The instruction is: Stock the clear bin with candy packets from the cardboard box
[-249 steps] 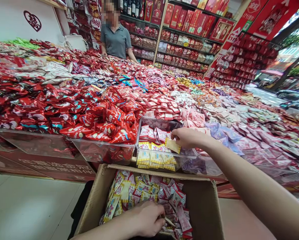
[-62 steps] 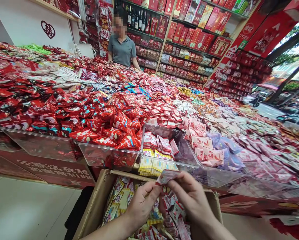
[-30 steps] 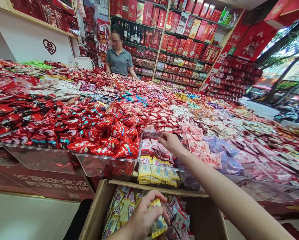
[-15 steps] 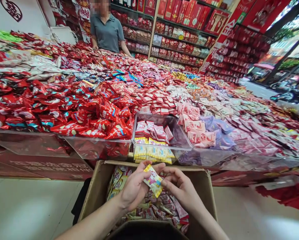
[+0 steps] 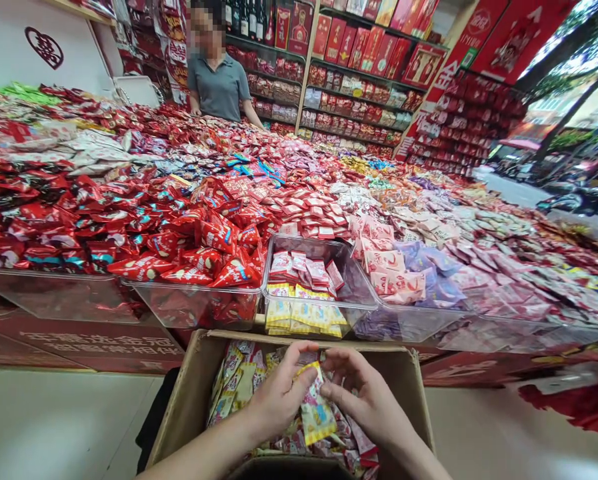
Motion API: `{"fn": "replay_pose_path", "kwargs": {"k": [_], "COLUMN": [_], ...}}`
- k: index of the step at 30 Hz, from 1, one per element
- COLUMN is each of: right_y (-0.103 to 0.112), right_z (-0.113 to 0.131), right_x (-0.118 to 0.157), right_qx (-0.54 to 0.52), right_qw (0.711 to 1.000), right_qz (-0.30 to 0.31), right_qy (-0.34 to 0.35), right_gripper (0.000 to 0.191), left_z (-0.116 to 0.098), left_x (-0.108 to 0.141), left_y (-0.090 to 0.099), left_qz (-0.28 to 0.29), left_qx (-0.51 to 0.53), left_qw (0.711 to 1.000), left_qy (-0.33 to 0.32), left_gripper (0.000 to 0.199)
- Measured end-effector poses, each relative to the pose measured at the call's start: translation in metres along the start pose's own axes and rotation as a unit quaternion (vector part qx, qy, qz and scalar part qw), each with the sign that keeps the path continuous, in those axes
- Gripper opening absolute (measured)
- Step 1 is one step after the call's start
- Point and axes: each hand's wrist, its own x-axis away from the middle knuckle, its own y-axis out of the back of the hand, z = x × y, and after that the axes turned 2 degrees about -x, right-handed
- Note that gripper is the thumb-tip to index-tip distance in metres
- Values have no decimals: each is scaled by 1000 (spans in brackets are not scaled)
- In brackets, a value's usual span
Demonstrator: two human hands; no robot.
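A small yellow-edged candy packet (image 5: pixel 319 415) with a printed cartoon hangs at a tilt over an open cardboard box (image 5: pixel 173 407). My left hand (image 5: pixel 283 390) pinches its upper end, thumb in front and fingers behind. At the packet's right edge is my right hand (image 5: pixel 363 390), fingers curved and apart from the thumb; its thumb tip seems to touch the packet. Beneath both hands, the box holds many loose candy packets (image 5: pixel 241 387). Just beyond it stands a clear plastic bin (image 5: pixel 356 267) with yellow packets (image 5: pixel 303 311) in front and pink-red packets (image 5: pixel 303 268) behind.
Heaps of red candy packets (image 5: pixel 213 247) fill the bins to the left. Pink packets (image 5: pixel 389 267) and purple packets (image 5: pixel 436 267) lie to the right. A person in a grey shirt (image 5: pixel 221 87) stands behind the display. Shelves (image 5: pixel 356 67) of red boxes line the back.
Both hands have come down a little towards the box. The packet has turned more upright and sits lower. My right fingers have loosened from its edge. The view has tilted slightly upward.
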Motion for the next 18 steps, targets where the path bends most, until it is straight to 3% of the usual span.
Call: {"fn": "replay_pose_path", "kwargs": {"k": [3,6,9,12,14,16,18], "right_y": [-3,-9,-6,18,43,69,87], "right_z": [12,19,29,52,72,88,97], "right_x": [1,1,-3,-19,-41,-70,-100], "right_qx": [45,66,12,-46,-29,54,185], "right_qw": [998,997,1000,998,993,986,975], "right_qz": [35,0,-5,-25,-78,-118,-97], "right_qy": [8,28,23,44,82,105,80], "right_gripper": [32,24,16,17,25,30,20], "left_z": [1,-4,-10,-13,-12,-11,-10], "left_x": [2,3,4,4,3,2,1], "left_y": [1,4,5,4,4,4,5], "left_qz": [-3,-10,53,108,102,86,81], "left_qx": [3,67,195,285,289,278,268], "left_qw": [1000,998,979,951,951,956,959], "left_qy": [-13,-11,36,51,41,37,37], "left_gripper": [33,33,47,61,60,55,50]}}
